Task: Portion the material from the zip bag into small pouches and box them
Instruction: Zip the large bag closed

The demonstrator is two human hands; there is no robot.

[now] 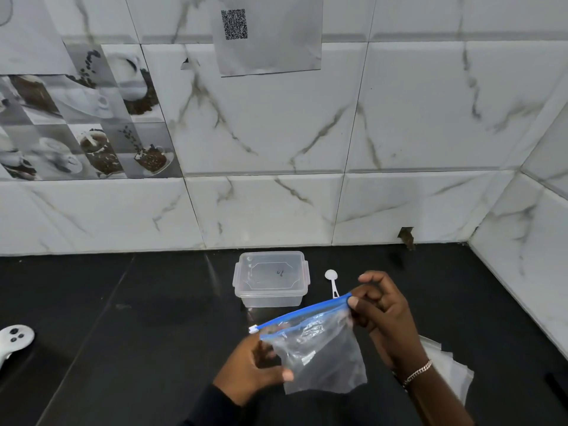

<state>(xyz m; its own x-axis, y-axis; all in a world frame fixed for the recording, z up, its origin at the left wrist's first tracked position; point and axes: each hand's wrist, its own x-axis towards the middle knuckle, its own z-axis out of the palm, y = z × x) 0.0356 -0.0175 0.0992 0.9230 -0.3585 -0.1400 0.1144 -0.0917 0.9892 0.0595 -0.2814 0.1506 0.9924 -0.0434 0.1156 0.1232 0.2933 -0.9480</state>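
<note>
I hold a clear zip bag (319, 348) with a blue zip strip above the black counter. My left hand (255, 370) grips the bag's left side below the white slider. My right hand (384, 315) pinches the right end of the blue strip. Behind the bag a clear plastic box (272, 279) stands with its lid on. A small white spoon (332, 281) lies to the right of the box. A stack of small clear pouches (445, 364) lies on the counter, partly hidden under my right wrist.
The black counter (138, 333) meets a marble-tiled wall at the back and on the right. A white controller (13, 339) lies at the counter's left edge. A sheet with a QR code (235, 24) hangs on the wall.
</note>
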